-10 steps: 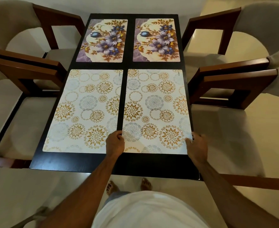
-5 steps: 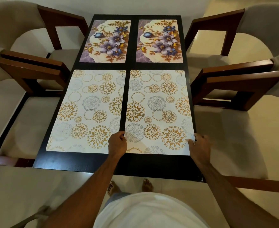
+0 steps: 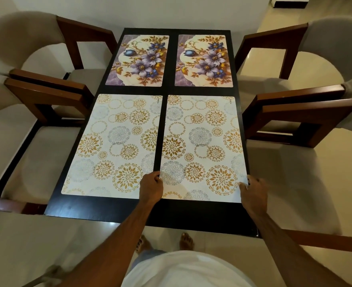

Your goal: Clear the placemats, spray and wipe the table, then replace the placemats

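Both hands (image 3: 151,188) (image 3: 253,193) still pinch the near-right placemat (image 3: 202,150), fingers curled on its unmoved edges

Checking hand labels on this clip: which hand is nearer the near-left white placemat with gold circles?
Left. The left hand rests at the gap beside the near-left white placemat with gold circles; the right hand is a whole mat away, at the near-right mat's outer edge.

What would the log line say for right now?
stage: placemat handling | left hand: grips near-right placemat left edge | right hand: grips its right edge | four placemats on table
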